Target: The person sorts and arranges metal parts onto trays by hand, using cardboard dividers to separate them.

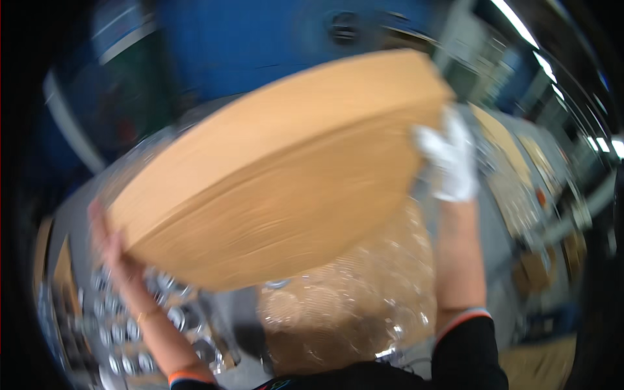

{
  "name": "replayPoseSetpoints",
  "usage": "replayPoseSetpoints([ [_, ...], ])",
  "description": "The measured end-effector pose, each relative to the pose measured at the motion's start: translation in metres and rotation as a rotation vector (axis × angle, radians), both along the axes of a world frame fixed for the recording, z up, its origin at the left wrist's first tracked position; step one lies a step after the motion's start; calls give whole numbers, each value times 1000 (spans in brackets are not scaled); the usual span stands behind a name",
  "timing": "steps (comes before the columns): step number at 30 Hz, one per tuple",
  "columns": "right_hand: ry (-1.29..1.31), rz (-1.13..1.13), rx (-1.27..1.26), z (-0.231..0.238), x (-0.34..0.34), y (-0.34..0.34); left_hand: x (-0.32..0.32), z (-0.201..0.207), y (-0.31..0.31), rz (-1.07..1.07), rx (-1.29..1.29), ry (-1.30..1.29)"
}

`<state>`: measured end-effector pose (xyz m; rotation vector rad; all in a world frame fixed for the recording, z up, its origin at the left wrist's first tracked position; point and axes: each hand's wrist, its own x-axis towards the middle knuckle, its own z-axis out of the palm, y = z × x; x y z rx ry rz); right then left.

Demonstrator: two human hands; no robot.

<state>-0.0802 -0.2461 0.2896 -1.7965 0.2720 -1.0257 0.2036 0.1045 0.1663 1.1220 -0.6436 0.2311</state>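
A large, closed cardboard box hangs tilted in the air before me, its right end higher than its left. My left hand, bare, presses against the left end with its fingers along the side. At the right end my right hand, in a white glove, grips the box by its edge. Both hands are blurred by motion. Beneath the box lies a cardboard piece under clear plastic wrap, with round shapes showing through it.
Rows of round metal parts sit at the lower left. Cardboard sheets lie on the grey table at the right. A small brown carton stands lower right, near a pale metal bar. A blue wall rises behind.
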Motion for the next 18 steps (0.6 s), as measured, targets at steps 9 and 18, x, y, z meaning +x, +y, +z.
replayPoseSetpoints([
  [9,42,264,589,6,-181,-65,-97,50,-51,-234,-32,-107],
  [18,-111,185,892,-3,-304,-81,-133,58,-90,-598,-118,-374],
])
